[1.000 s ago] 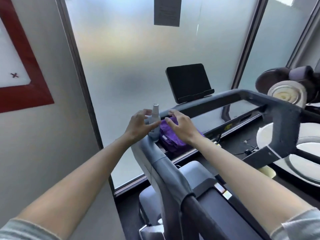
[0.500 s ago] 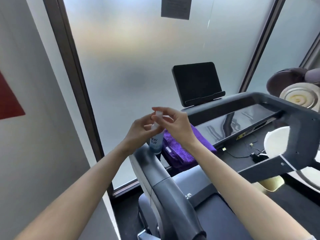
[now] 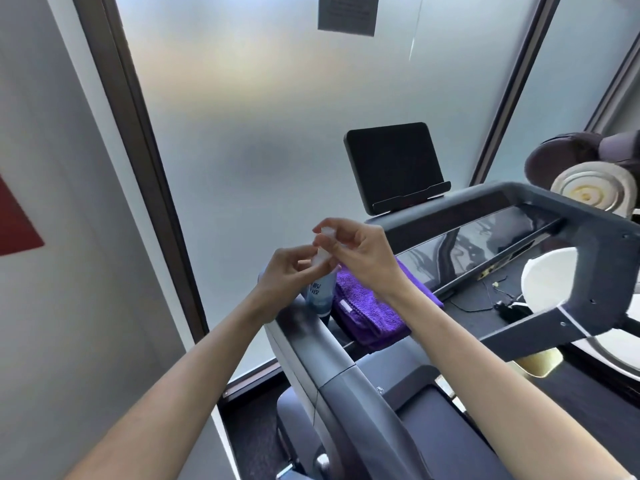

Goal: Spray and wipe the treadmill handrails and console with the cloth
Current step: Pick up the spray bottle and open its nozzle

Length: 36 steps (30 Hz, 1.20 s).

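Both hands meet above the front left corner of the treadmill. The left hand [image 3: 287,271] curls its fingers around the upper body of a small spray bottle [image 3: 320,292], a pale blue bottle with a printed label, held upright just over the left handrail [image 3: 322,358]. The right hand [image 3: 360,258] pinches the clear cap [image 3: 327,233] at the top of the bottle between thumb and fingertips; whether the cap is still seated on the nozzle cannot be told.

A folded purple cloth [image 3: 370,313] lies on the console tray just beside the bottle, partly under the right wrist. The glossy dark console [image 3: 485,244] stretches to the right, reflecting the room. Above it a black screen [image 3: 394,164] stands tilted on its bracket in front of a frosted window [image 3: 277,116]. The right handrail [image 3: 588,261] bends down at the right edge, with rolled foam mats [image 3: 592,192] behind it.
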### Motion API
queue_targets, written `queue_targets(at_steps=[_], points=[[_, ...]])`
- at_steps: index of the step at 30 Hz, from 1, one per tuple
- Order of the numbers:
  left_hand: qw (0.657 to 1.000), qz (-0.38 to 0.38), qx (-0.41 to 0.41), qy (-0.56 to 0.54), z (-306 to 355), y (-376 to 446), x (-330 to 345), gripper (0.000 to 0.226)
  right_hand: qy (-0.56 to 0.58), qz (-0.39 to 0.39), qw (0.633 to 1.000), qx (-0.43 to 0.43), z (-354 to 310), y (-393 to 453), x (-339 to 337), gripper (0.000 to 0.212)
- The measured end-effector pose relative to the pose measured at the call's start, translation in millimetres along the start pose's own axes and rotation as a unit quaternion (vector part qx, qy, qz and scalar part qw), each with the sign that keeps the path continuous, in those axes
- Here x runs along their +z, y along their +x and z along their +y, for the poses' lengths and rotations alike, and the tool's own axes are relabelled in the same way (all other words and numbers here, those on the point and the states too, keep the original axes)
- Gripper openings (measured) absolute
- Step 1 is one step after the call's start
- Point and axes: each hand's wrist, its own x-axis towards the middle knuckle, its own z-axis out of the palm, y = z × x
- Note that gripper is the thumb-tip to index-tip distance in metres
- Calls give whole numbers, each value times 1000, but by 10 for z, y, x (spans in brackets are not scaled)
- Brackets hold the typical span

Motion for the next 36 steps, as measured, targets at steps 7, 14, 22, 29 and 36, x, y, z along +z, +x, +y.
queue_targets(at_steps=[7, 14, 22, 29, 36], points=[[999, -43, 9, 1, 22, -6, -64, 41, 25, 5, 1000, 3, 0, 6, 46, 9], [998, -54, 1, -16, 80, -69, 64, 34, -8, -6, 1000, -12, 38, -6, 31, 8], [1000, -12, 14, -13, 6, -42, 236, 57, -2, 20, 1000, -15, 79, -39, 8, 16], [1000, 4, 8, -22, 10, 19, 347, 30, -10, 69, 995, -71, -32, 57, 141, 16], [999, -20, 40, 6, 53, 5, 256, 33, 77, 32, 995, -53, -111, 58, 71, 12]])
